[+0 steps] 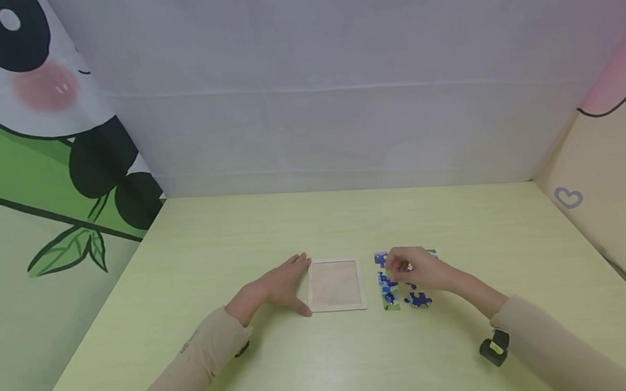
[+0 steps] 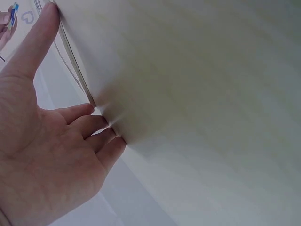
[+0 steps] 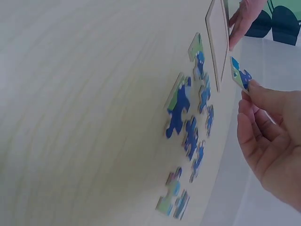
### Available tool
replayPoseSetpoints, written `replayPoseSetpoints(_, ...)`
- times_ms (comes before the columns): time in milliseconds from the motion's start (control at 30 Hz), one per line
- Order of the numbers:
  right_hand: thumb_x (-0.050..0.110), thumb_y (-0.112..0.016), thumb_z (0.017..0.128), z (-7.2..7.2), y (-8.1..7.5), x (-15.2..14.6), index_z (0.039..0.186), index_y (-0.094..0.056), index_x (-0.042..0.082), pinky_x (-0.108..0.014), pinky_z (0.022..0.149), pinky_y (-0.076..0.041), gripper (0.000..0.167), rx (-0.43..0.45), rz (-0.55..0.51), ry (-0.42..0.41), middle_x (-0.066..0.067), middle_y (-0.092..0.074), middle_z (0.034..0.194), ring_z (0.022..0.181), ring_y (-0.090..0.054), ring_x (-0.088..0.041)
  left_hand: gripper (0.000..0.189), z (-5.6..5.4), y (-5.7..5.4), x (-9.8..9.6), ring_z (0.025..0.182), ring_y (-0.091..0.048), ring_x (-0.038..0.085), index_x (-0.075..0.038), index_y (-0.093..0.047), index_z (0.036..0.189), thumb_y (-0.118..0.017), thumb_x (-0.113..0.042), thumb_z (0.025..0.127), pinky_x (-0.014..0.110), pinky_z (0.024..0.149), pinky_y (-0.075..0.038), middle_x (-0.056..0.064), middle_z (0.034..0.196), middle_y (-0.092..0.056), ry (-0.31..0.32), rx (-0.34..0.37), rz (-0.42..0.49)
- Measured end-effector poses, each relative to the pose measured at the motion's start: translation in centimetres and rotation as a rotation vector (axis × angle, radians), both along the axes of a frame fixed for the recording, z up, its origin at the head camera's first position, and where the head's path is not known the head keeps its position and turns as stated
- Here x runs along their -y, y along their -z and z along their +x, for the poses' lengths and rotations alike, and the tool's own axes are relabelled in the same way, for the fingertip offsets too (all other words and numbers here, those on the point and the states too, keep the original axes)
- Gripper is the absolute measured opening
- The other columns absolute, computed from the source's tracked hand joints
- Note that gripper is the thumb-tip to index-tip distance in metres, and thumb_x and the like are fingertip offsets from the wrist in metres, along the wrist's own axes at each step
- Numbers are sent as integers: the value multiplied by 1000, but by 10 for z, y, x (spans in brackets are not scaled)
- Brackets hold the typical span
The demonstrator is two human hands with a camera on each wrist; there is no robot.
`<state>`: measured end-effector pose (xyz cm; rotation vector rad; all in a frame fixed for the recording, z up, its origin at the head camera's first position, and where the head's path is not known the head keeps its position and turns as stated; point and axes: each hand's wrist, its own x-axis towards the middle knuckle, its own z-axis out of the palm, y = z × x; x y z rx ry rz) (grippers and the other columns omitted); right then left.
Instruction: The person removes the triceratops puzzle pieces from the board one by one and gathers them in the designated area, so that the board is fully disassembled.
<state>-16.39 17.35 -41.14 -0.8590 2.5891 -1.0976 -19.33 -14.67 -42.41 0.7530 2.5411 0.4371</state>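
Observation:
A square puzzle tray (image 1: pixel 338 307) with a pale raised rim and a bare inside lies flat on the table. My left hand (image 1: pixel 280 287) rests at its left side, thumb and fingers spread and touching the edge; in the left wrist view the fingertips (image 2: pixel 117 140) meet the table. Just right of the tray, my right hand (image 1: pixel 420 268) is raised over loose jigsaw pieces. Between its thumb and fingers it pinches one jigsaw piece (image 3: pixel 241 75), blue, green and white, tilted up off the table. That piece is mostly hidden in the head view.
Several blue and green jigsaw pieces (image 3: pixel 178 113) lie loosely grouped right of the tray, some under my right hand. A dark blue piece (image 1: pixel 418 299) sits nearest me. Behind the pale table (image 1: pixel 272 221) stands a white backdrop (image 1: pixel 309 130), with printed side panels.

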Motion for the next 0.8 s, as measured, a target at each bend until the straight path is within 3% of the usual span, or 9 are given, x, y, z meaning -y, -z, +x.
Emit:
replayPoseSetpoints(467,1,-65,80,22,9,-72,89,-59,3,-22,60,-49,11,33,13,96,2,-59,77,69,-54,-6,109,0,1,0,138,-7,28,-5,-18,145,-80,-43,63,43,110,-19,11,151,-10,0,7,3)
replayPoseSetpoints(800,-1,-64,80,28,21,-90,91,-60,2,-21,62,-50,12,127,13,138,0,-59,76,69,-54,-7,110,-2,4,-1,138,-7,28,-5,-18,145,-80,-44,62,43,110,-20,12,151,-10,-1,2,7)
